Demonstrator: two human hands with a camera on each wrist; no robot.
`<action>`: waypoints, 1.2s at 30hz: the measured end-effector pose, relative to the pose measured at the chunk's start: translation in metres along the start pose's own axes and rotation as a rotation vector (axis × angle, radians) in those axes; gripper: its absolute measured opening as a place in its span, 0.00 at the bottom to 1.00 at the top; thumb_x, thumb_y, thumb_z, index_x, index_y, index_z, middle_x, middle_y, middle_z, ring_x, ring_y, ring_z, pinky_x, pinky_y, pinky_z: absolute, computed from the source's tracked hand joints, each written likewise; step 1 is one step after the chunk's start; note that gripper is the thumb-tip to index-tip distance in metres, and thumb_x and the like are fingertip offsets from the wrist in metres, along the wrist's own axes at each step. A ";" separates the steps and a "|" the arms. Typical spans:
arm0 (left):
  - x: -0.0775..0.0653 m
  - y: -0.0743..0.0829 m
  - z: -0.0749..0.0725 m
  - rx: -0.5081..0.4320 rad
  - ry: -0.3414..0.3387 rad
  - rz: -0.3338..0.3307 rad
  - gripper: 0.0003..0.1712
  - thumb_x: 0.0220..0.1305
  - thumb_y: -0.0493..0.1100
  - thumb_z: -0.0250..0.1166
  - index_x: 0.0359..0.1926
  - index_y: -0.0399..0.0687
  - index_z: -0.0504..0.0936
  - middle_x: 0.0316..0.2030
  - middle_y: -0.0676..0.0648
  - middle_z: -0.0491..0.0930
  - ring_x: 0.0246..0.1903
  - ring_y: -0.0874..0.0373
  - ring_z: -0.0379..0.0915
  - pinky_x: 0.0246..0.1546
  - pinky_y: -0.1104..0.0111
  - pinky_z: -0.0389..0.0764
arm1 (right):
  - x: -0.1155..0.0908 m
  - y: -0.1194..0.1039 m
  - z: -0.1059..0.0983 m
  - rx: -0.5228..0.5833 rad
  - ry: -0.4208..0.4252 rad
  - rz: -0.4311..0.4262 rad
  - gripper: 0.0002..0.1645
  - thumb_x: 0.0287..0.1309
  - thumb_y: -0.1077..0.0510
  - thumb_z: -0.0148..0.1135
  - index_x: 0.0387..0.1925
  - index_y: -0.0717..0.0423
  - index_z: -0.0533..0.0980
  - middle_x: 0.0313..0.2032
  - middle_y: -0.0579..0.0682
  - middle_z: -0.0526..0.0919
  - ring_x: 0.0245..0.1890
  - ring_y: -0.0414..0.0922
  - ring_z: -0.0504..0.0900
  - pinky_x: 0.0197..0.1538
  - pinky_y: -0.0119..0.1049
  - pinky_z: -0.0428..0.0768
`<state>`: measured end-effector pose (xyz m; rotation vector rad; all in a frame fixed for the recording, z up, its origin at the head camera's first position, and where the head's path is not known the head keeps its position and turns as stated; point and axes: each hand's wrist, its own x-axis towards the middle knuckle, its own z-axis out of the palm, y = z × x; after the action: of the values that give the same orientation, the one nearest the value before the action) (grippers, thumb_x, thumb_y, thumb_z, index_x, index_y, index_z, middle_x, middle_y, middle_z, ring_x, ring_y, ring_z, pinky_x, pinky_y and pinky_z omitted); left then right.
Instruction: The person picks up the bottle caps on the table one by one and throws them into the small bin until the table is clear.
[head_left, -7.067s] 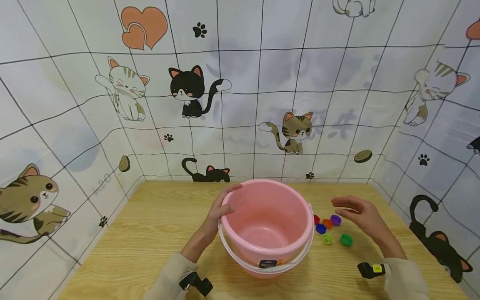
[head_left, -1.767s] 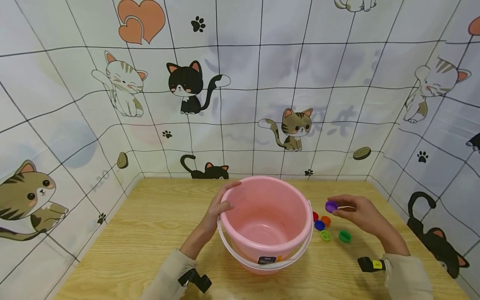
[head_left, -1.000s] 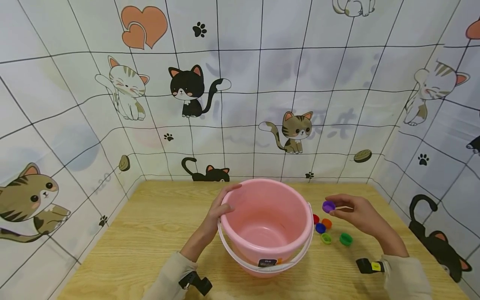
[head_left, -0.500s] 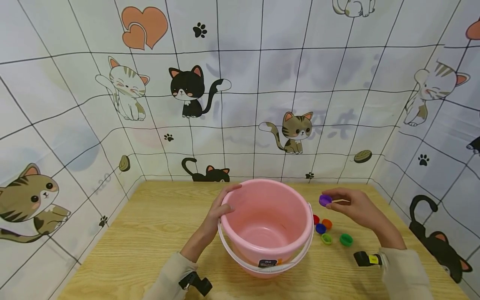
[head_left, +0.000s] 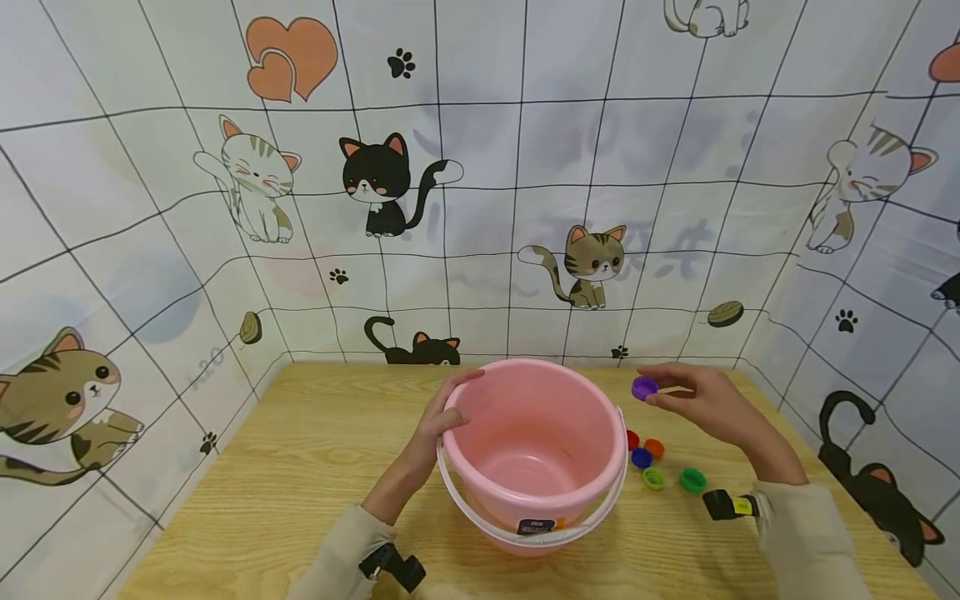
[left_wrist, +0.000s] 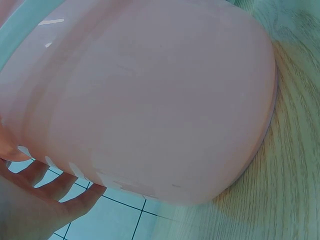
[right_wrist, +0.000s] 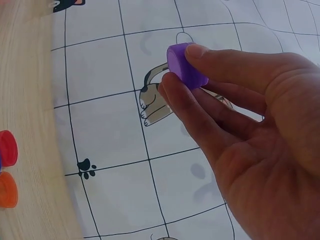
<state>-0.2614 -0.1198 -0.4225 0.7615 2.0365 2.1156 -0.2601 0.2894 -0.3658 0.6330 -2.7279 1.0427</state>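
Note:
A pink plastic bucket (head_left: 534, 492) with a white handle stands on the table, its inside facing up towards me. My left hand (head_left: 429, 429) grips its left rim, thumb inside and fingers along the outer wall; in the left wrist view the fingers (left_wrist: 55, 192) lie against the bucket's side (left_wrist: 165, 100). Between the thumb and fingers of my right hand (head_left: 708, 402) is a small round purple bottle cap (head_left: 644, 387), pinched above the table to the right of the bucket. The right wrist view shows the purple cap (right_wrist: 186, 66) side-on at the fingertips.
Several loose caps lie right of the bucket: a red cap (head_left: 633, 439), an orange cap (head_left: 655, 449), a blue cap (head_left: 641, 457), a light green cap (head_left: 653, 478) and a dark green cap (head_left: 693, 480). A cat-printed wall sheet (head_left: 480, 292) borders the wooden table (head_left: 337, 417).
The right hand, empty at first, has taken the purple cap from the table and carried it up and slightly left. The left hand and bucket have stayed in place.

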 end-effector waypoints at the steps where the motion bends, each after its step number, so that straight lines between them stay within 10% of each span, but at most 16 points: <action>1: 0.000 0.000 0.000 0.000 -0.001 0.000 0.40 0.59 0.42 0.50 0.76 0.61 0.65 0.73 0.43 0.62 0.61 0.35 0.71 0.51 0.47 0.84 | 0.000 -0.001 0.000 -0.004 0.001 0.000 0.25 0.67 0.57 0.67 0.62 0.64 0.78 0.52 0.59 0.87 0.50 0.47 0.86 0.50 0.38 0.87; 36: -0.001 0.000 0.001 -0.009 0.007 -0.014 0.39 0.60 0.43 0.51 0.75 0.63 0.65 0.73 0.45 0.62 0.64 0.38 0.69 0.56 0.47 0.81 | 0.011 -0.020 -0.006 0.012 -0.013 -0.041 0.22 0.66 0.56 0.68 0.59 0.60 0.81 0.52 0.58 0.87 0.51 0.52 0.87 0.48 0.36 0.87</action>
<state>-0.2602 -0.1192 -0.4230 0.7373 2.0277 2.1213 -0.2611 0.2758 -0.3463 0.6971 -2.7093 1.0507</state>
